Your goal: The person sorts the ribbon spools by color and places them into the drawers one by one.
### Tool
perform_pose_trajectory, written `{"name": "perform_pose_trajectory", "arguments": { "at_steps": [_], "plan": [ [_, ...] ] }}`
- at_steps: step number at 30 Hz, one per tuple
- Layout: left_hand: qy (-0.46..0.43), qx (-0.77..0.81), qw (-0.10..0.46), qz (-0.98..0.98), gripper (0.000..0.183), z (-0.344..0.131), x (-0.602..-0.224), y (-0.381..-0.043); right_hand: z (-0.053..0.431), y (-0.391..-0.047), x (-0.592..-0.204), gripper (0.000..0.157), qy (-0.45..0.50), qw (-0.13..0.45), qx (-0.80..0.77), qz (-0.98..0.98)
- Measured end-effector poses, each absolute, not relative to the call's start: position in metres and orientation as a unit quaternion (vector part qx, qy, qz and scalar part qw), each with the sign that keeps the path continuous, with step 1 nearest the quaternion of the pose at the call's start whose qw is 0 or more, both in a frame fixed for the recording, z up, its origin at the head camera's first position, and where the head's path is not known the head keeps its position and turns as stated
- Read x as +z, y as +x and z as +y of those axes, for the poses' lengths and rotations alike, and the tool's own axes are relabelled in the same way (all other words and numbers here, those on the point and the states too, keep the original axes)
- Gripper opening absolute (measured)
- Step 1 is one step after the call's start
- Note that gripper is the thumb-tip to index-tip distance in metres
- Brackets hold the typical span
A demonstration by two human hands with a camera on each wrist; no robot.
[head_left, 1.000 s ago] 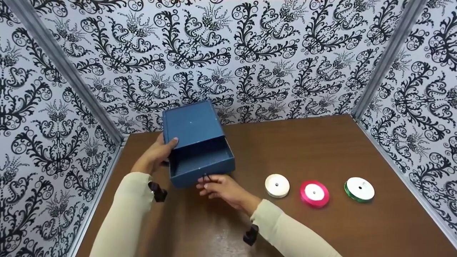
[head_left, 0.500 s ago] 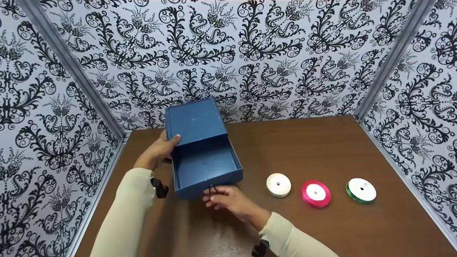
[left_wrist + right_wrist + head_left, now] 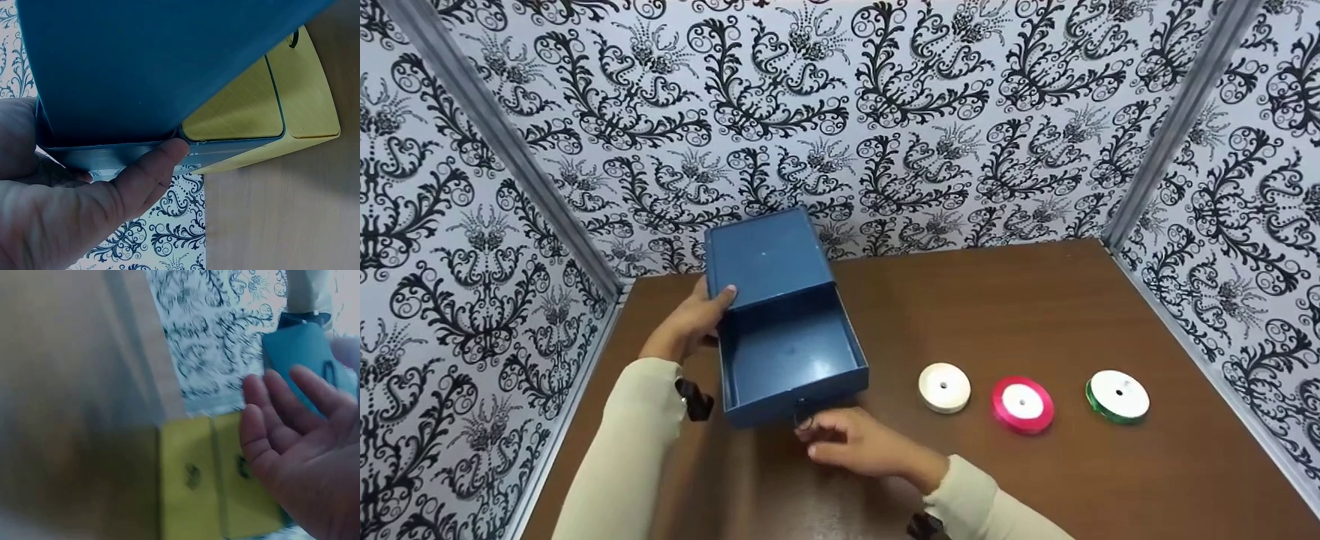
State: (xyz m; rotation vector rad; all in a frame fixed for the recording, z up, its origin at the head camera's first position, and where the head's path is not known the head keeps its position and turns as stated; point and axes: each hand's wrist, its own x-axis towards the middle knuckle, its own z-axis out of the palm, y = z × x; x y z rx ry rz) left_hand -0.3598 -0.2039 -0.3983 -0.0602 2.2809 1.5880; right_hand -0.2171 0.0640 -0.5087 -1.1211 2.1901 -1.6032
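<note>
A blue drawer box stands at the table's back left, its drawer pulled well out with a bare floor inside. My left hand grips the box's left side, thumb over the top edge. In the left wrist view, that thumb lies along the edge beside yellow drawers of the same unit. A black pull loop hangs on the drawer's front. Right at the loop is my right hand, its fingertips touching or overlapping it, thumb apart. The right wrist view shows those fingers loosely bent, palm visible.
On the right of the brown table lie three ribbon spools: a cream one, a pink one and a green one. Patterned walls enclose the table at the back and both sides.
The drawer has slid farther out toward me, showing more of its inside. My right hand has come nearer with it, its fingers loosening at the loop. The left hand has kept its hold.
</note>
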Motion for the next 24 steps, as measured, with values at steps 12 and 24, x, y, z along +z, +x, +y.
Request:
{"name": "perform_pose_trajectory", "arguments": {
  "at_steps": [12,24],
  "plan": [
    [-0.011,0.572,0.176,0.801,0.073,-0.203,-0.401,-0.354,0.147,-0.210,-0.483,0.028,-0.473,-0.226,-0.346,0.778],
    [-0.014,0.581,0.170,0.796,0.071,-0.204,-0.404,-0.358,0.218,-0.258,-0.538,0.046,-0.265,-0.231,-0.211,0.912]
  ]
}}
